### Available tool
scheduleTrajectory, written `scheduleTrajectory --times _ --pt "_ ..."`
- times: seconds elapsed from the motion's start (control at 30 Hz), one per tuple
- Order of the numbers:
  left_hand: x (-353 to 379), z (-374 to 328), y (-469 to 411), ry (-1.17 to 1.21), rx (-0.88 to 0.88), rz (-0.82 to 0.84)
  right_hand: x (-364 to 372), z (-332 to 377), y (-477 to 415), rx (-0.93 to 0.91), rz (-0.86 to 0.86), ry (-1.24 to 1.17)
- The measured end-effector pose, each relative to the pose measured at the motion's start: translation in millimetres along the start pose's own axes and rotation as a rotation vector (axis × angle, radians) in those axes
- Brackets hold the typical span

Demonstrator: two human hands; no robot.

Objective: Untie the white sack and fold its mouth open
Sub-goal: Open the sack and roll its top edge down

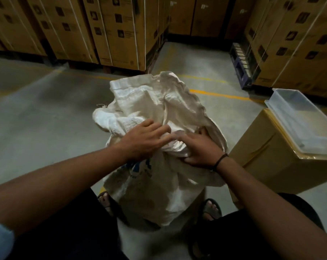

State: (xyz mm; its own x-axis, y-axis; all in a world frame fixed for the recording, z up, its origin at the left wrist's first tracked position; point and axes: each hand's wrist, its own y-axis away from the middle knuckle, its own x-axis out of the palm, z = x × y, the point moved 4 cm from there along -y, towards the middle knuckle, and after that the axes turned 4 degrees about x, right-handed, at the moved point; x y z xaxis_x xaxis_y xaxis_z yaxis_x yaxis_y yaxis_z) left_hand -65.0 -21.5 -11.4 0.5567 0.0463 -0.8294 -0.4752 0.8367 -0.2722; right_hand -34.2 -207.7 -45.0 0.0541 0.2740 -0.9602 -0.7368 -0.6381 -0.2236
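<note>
A white woven sack (159, 186) stands on the concrete floor between my feet, with blue print showing under my left wrist. Its loose upper part (159, 98) flops away from me, crumpled and partly spread. The neck (174, 145) is bunched tight in the middle. My left hand (143, 140) lies on the left side of that bunch with fingers curled over the cloth. My right hand (202, 150) grips the bunch from the right, thumb pressed below it; a dark band circles that wrist. No separate tie string can be made out.
A cardboard box (267, 166) stands close on the right with a clear plastic tray (297, 117) on top. Stacked strapped cartons (110, 30) line the back and right. A dark pallet (241, 66) sits at right rear. Yellow floor lines (219, 94) run behind the sack.
</note>
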Motion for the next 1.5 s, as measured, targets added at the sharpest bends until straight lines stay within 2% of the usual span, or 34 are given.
scheduleTrajectory --times 0.07,0.13,0.23,0.3,0.33,0.43,0.5,0.6,0.67,0.73,0.83,0.87,0.93,1.0,1.03,1.2,1.27,1.33,1.5 --pt "2 5 -4 0.196 -0.265 0.307 1 4 -5 -0.011 -0.091 0.073" --pt "-1 15 -16 0.408 -0.450 0.529 3 9 -13 -0.048 -0.125 0.143" --pt "4 22 -34 0.591 -0.429 0.689 2 14 -17 -0.088 -0.046 -0.020" --pt "11 16 -30 0.643 -0.388 0.688 -2 12 -15 -0.065 0.069 -0.043" --pt "12 11 -26 0.616 -0.383 0.671 -5 4 -15 0.009 0.111 -0.012" --pt "11 -2 -10 0.390 -0.314 0.562 -15 -38 -7 0.394 0.268 0.159" --pt "8 1 5 0.272 -0.222 0.488 -1 -61 6 0.543 0.478 0.089" --pt "4 17 31 0.179 0.013 0.312 24 -74 26 0.664 0.753 -0.082" --pt "3 27 42 0.119 0.164 0.208 29 -68 29 0.649 0.769 -0.065" --pt "10 35 42 0.093 0.183 0.198 18 -57 19 0.600 0.627 -0.052" --pt "21 37 33 0.166 -0.017 0.198 -15 -20 -2 0.325 0.157 0.001" --pt "25 38 31 0.219 -0.101 0.197 -22 -5 -5 0.224 0.085 -0.006" --pt "30 39 29 0.332 -0.232 0.201 -8 24 -7 0.119 0.162 -0.009" --pt "35 39 29 0.365 -0.286 0.231 26 42 -2 0.132 0.267 0.088" --pt "36 40 31 0.363 -0.305 0.232 39 45 -2 0.154 0.249 0.157" --pt "45 40 54 0.366 -0.273 0.223 32 -7 -19 0.276 -0.094 0.354" --pt "44 36 54 0.387 -0.243 0.193 24 -25 -18 0.231 -0.277 0.437" --pt "44 35 52 0.447 -0.282 0.195 19 -30 -14 0.190 -0.386 0.498" --pt "40 29 48 0.725 -0.447 0.412 14 -14 -13 -0.006 -0.530 0.414"
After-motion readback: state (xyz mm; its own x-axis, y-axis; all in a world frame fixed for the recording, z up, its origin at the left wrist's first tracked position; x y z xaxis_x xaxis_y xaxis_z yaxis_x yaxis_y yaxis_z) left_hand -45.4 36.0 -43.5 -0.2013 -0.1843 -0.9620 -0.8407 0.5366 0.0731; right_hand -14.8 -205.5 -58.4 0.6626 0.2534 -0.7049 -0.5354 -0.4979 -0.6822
